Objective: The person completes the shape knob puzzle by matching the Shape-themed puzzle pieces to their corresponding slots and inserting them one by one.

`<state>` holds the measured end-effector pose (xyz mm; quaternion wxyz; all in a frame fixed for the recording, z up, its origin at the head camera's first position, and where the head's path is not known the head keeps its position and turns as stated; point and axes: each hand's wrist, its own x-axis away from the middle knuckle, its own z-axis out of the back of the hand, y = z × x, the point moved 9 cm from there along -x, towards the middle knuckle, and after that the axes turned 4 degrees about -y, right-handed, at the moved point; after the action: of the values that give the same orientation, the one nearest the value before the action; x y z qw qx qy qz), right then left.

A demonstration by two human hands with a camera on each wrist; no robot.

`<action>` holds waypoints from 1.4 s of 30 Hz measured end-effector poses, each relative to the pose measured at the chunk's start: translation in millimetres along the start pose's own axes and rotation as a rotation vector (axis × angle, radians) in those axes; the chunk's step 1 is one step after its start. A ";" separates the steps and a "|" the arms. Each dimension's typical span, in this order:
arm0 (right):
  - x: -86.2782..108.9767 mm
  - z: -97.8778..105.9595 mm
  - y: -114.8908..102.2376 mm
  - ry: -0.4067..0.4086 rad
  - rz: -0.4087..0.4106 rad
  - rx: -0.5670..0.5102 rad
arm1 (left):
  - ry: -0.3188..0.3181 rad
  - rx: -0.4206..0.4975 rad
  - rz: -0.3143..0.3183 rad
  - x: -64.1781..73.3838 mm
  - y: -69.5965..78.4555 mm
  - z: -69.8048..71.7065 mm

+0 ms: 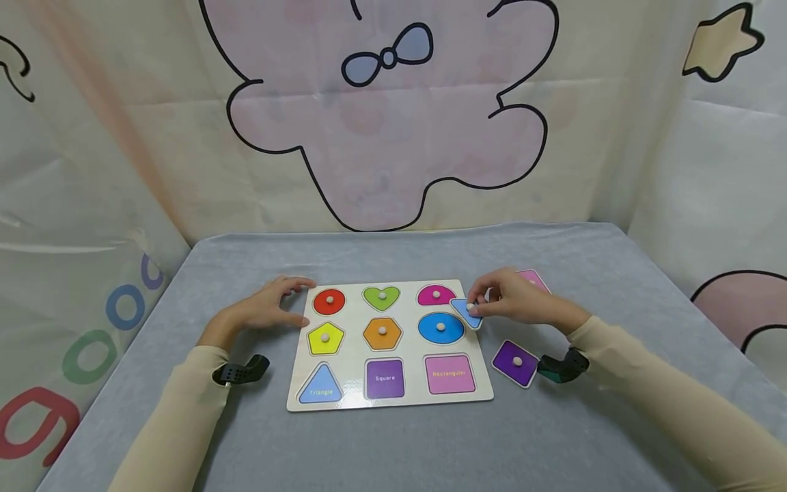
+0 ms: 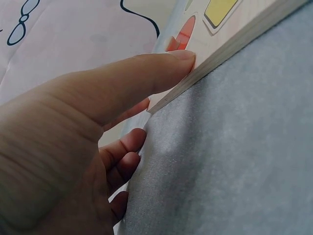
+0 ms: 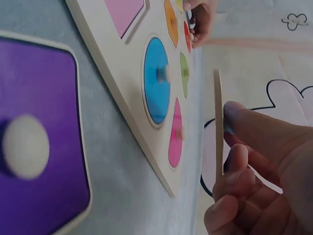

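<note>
A wooden shape puzzle board [image 1: 353, 369] lies on the table. My left hand [image 1: 267, 305] touches its upper left corner and left edge, the thumb [image 2: 171, 61] straight against the board and the other fingers loosely spread. My right hand [image 1: 515, 298] pinches a blue triangle piece [image 1: 465, 311] by its knob, raised over the board's right edge; the right wrist view shows the piece [image 3: 219, 122] edge-on. Knobbed shapes sit in the upper two rows. Along the bottom row, the labelled triangle recess [image 1: 321, 388], square recess [image 1: 385, 389] and rectangle recess [image 1: 450, 383] hold no pieces.
A purple knobbed piece [image 1: 515, 363] lies on the table right of the board, near the right wrist strap [image 1: 562, 367]. Partly behind the right hand is a pink piece [image 1: 533, 279]. Grey cloth [image 1: 393, 451] covers the table, with printed curtains around it.
</note>
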<state>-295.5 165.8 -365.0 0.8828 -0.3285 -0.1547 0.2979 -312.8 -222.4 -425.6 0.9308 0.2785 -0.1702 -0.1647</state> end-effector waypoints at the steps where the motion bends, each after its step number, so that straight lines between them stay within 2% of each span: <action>1: -1.8 -2.1 -0.5 -0.004 0.001 -0.003 | 0.000 0.001 0.002 0.2 -0.6 -0.2; 12: -17.8 -14.4 -8.0 -0.004 0.038 0.010 | 0.006 0.000 0.013 0.7 -1.8 0.3; 20: -24.1 -20.3 -17.2 -0.006 0.023 0.028 | 0.003 0.005 -0.005 0.4 -0.2 1.6; 42: -40.2 -46.2 -40.6 -0.037 0.053 -0.024 | -0.002 0.008 0.005 0.8 1.4 -0.1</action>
<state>-287.7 93.3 -374.9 0.8676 -0.3372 -0.1659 0.3256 -311.8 -221.5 -424.7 0.9299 0.2816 -0.1727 -0.1619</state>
